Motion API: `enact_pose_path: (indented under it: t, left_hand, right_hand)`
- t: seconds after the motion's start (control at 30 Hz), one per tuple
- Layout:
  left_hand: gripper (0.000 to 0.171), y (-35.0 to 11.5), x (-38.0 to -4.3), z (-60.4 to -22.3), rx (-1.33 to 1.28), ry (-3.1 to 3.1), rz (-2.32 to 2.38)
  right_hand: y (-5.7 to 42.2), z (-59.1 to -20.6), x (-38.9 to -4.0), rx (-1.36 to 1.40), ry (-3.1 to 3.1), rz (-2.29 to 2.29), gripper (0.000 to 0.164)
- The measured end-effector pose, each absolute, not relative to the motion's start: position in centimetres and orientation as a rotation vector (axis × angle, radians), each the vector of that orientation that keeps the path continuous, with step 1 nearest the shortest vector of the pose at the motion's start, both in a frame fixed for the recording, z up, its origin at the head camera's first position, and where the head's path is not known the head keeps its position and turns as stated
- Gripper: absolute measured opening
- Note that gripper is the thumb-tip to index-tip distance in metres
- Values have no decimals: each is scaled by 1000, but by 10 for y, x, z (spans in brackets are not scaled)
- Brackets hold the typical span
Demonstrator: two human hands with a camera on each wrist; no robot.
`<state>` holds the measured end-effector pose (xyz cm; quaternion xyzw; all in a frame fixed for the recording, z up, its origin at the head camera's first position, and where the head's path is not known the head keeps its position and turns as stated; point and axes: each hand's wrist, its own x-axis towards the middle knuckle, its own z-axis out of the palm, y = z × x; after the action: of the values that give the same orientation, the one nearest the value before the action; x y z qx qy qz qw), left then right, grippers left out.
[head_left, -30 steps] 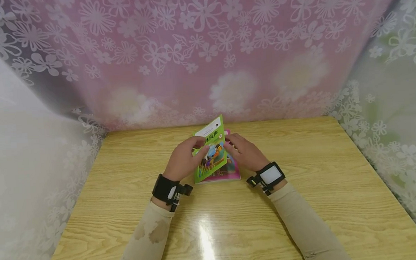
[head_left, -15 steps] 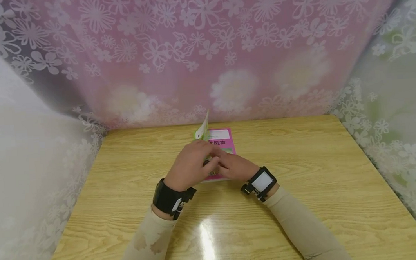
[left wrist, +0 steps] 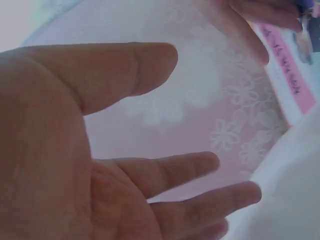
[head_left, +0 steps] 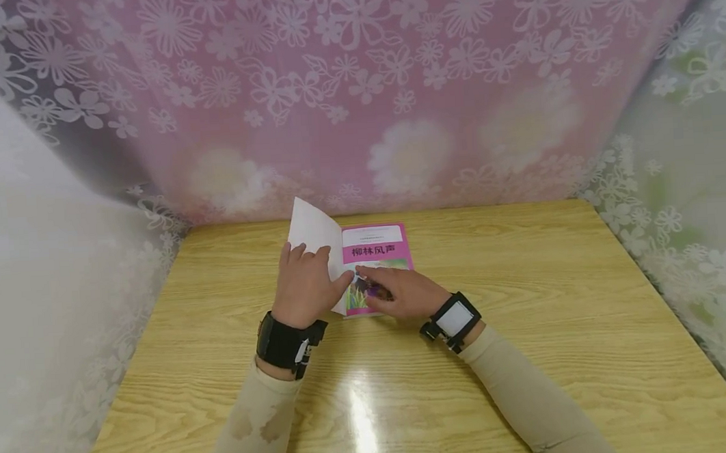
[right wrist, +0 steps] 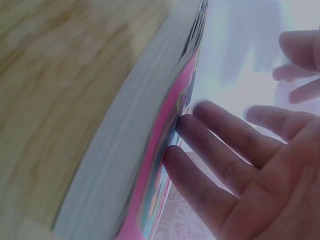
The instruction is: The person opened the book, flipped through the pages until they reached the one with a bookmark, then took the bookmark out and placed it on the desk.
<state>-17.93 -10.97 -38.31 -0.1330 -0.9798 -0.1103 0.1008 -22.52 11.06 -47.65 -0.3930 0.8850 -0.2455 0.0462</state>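
A paperback book [head_left: 372,235] lies on the table with its front cover turned to the left. The cover's plain white inside [head_left: 315,223] stands up at a slant, and the first page shows a pink border, dark Chinese characters and a coloured picture. My left hand [head_left: 304,288] is spread over the white inside of the cover, fingers extended, thumb toward the spine. On the pink page my right hand [head_left: 412,294] rests with nearly straight fingers. The right wrist view shows its fingertips [right wrist: 172,154] at the picture, above the thick block of page edges [right wrist: 125,120].
The book sits near the back of a wood-grain table [head_left: 517,355]. Behind it hangs a pink flowered curtain [head_left: 334,139]. Pale flowered sheets close off the left [head_left: 51,270] and right sides.
The green front cover has swung over to the left, baring the pink page. My left hand moved left with it; my right hand shifted left and down onto the page.
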Motion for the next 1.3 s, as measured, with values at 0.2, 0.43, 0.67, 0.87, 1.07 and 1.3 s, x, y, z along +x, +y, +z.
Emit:
enact_pose_path:
  t: [0.2, 0.43, 0.67, 0.87, 1.07, 1.3]
  left_hand:
    - [61, -110, -194, -405, -423, -3085, -443]
    - [58, -113, -211, -434, -425, -3238, -537]
    - [66, -113, -218, -452, -339, -3203, -554]
    - [67, -112, -221, -459, -314, -3183, -544]
    - [66, -110, -222, -461, -318, -3184, -525]
    - [63, -109, -219, -459, -339, -3180, -525]
  right_hand:
    - [110, -477, -227, -1175, 2673, -785, 39]
    - [116, -479, -233, -1173, 2752, -697, 39]
    - [131, -486, -242, -862, 3079, -448, 58]
    - [136, -484, -243, -671, 3138, -404, 61]
    - [135, -485, -242, -635, 3111, -372, 65]
    - [135, -489, -242, -754, 3085, -331, 63]
